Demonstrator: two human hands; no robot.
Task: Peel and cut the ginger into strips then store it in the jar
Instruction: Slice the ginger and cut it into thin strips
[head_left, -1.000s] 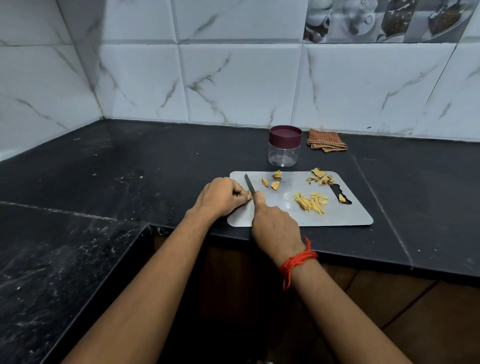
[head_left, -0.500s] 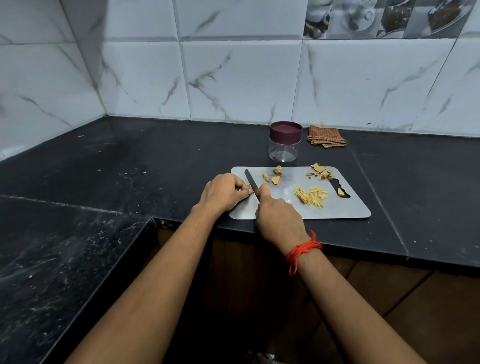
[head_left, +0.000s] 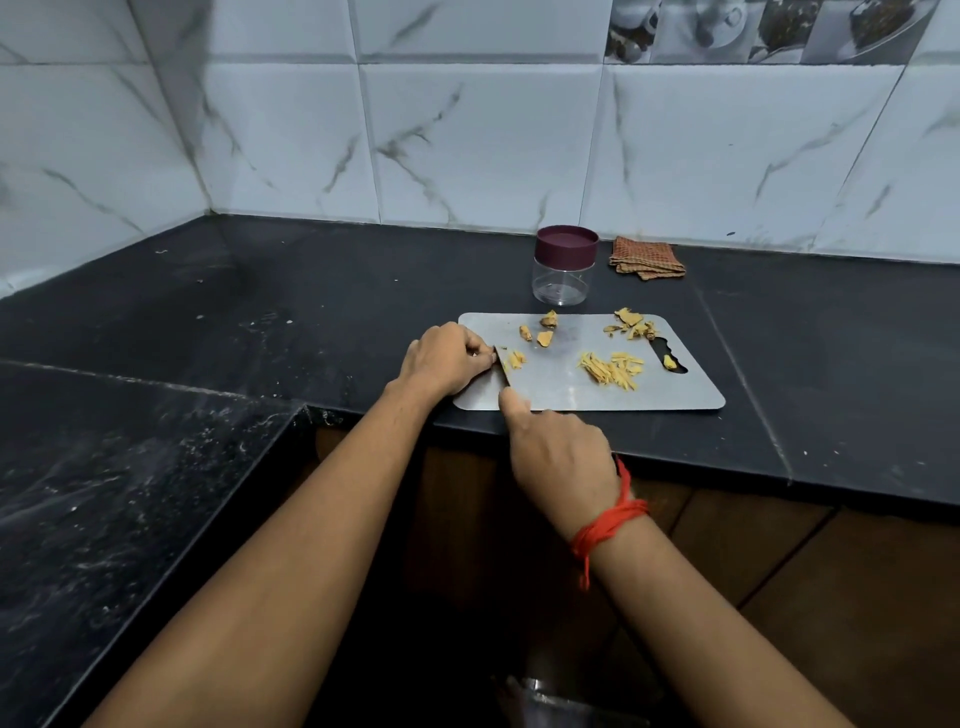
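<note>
While my right hand is gripping the knife with its forefinger lying along the blade's back, my left hand is curling at the left end of the cutting board, fingertips just beside the blade. Whether it is pinching any ginger, I cannot tell. A few fresh strips are lying right of the blade, with a bigger pile of ginger strips further right. Uncut chunks and peels are sitting toward the far edge. The jar, its maroon lid on, is standing just beyond the board, a folded cloth lying to its right.
</note>
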